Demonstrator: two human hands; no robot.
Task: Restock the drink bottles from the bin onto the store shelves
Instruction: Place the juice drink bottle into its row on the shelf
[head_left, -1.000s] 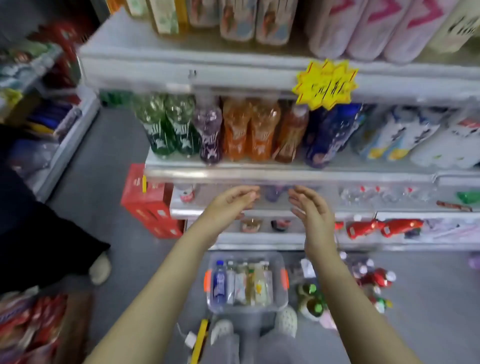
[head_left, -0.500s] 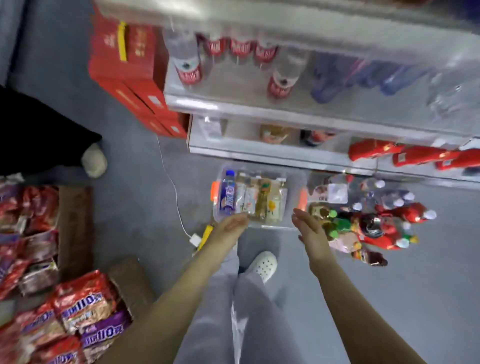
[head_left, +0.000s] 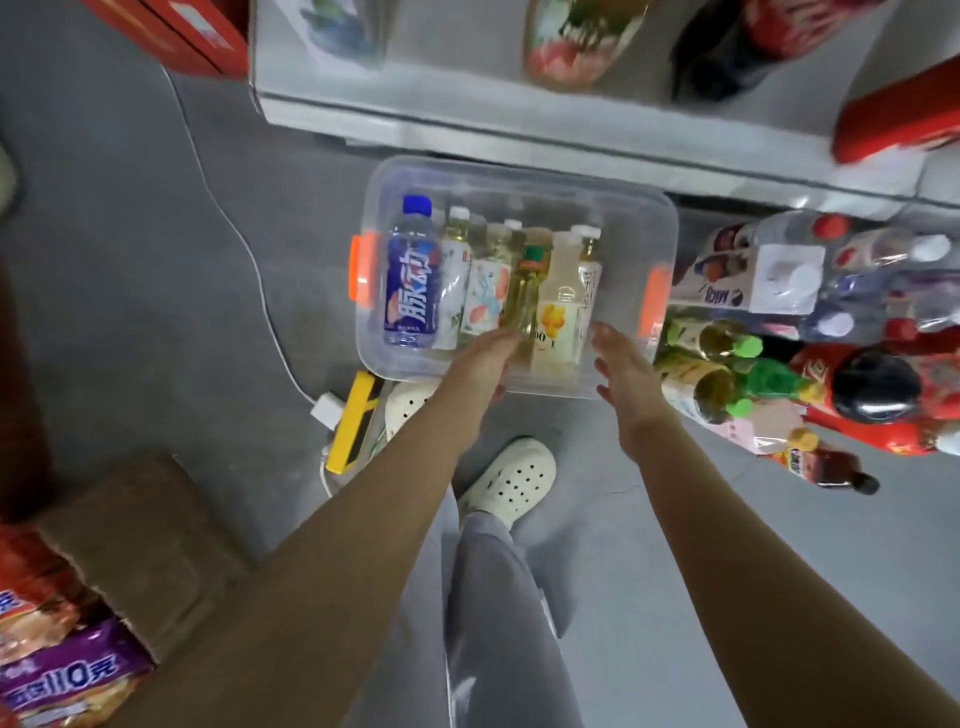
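Item: clear bin (head_left: 519, 174) with orange latches, standing on the floor (head_left: 156, 270) just in front of the bottom shelf (head_left: 467, 122).

Contents: drink bottles laid side by side in one row. From the left, a blue bottle (head_left: 410, 280), several pale-labelled ones, an amber bottle (head_left: 524, 291) and a yellow-label bottle (head_left: 560, 317). Long axes run away from the person: caps toward the shelf, bases toward the near wall.

Left hand (head_left: 480, 364): over the near rim, fingers pointing forward at the base of the amber bottle. The fingertips are hidden by the knuckles, so contact or grasp cannot be told.

Right hand (head_left: 626, 369): released, fingers spread, at the near right corner of the bin, just beside the yellow-label bottle's base and holding nothing.

Relation for the pick: both bottles lie straight ahead of the hands, base-first. The left hand is nearer the amber bottle and the right is nearer the yellow-label one, so each would probably be taken round its lower body.

Adjacent: loose bottles (head_left: 727, 374) heaped on the floor to the right of the bin.
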